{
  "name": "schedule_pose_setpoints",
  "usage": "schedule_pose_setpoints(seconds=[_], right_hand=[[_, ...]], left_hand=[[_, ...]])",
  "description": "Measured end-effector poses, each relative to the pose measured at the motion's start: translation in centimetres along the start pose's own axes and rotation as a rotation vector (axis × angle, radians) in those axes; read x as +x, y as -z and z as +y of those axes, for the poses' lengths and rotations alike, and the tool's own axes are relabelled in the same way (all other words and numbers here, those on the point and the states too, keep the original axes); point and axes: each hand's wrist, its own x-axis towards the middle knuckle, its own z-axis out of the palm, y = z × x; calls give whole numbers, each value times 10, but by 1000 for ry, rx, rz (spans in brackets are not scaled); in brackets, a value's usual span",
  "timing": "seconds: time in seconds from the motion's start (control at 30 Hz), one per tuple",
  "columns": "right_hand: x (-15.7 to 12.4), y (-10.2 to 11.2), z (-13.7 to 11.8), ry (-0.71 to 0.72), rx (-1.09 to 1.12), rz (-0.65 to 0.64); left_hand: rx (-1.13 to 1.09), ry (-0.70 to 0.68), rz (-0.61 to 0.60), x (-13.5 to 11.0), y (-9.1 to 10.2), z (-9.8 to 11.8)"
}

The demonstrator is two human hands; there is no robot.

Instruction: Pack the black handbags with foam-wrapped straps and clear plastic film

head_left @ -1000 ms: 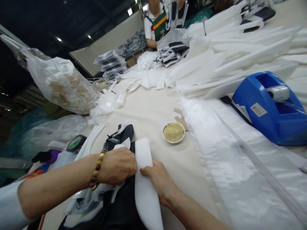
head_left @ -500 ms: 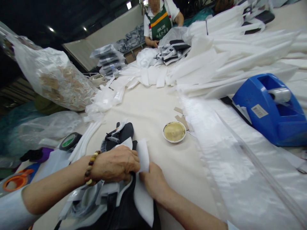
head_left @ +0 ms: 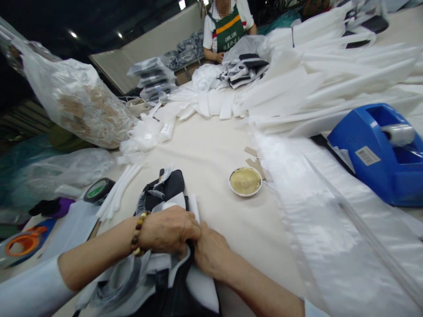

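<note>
A black bag (head_left: 180, 281) lies at the near edge of the table, with white foam around its straps and parts. My left hand (head_left: 170, 231), with a beaded bracelet at its wrist, is closed over the bag's upper edge; its fingertips are partly hidden. Against the bag's right side runs a white foam sheet (head_left: 204, 288). My right hand (head_left: 211, 251) pinches this sheet at the bag's edge, its fingers touching those of my left hand. Beyond my hands, a black strap end (head_left: 174, 182) and a plastic-wrapped piece lie on the table.
A round dish of yellowish paste (head_left: 245, 181) stands right of centre. Farther right are clear plastic bags (head_left: 317, 211) and a blue tape dispenser (head_left: 380, 154). Tape rolls (head_left: 99, 190) lie left. White foam sheets (head_left: 297, 88) spread across the back, where a person (head_left: 228, 31) in an apron stands.
My right hand has moved up and left along the foam sheet, closer against my left hand. The foam sheet now lies tighter to the bag. The view has shifted slightly.
</note>
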Motion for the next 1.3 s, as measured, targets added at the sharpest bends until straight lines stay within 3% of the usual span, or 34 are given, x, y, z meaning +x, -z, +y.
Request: schedule_pose_setpoints(seconds=[0.23, 0.37, 0.47, 0.67, 0.83, 1.0, 1.1, 1.2, 1.3], right_hand=[[-2, 20, 8, 92, 121, -222], [-3, 6, 16, 229, 154, -45], [-2, -5, 17, 283, 21, 15], [-13, -8, 2, 97, -527, -52], [-15, -12, 2, 26, -665, -9], [-10, 1, 8, 87, -616, -110], [-8, 13, 3, 121, -405, -139], [-5, 18, -1, 125, -183, -123], [-3, 16, 1, 141, -107, -70]], left_hand=[[-27, 97, -82, 5, 2, -3], [-85, 70, -63, 5, -3, -4], [-126, 75, -49, 4, -7, -6], [-186, 77, 26, -1, -15, -10], [-249, 106, 93, -2, -19, -10], [-374, 173, 132, -4, -15, -18], [-416, 183, 167, -9, -14, -26], [-433, 200, 204, -14, -18, -30], [-420, 247, 216, -16, -25, -28]])
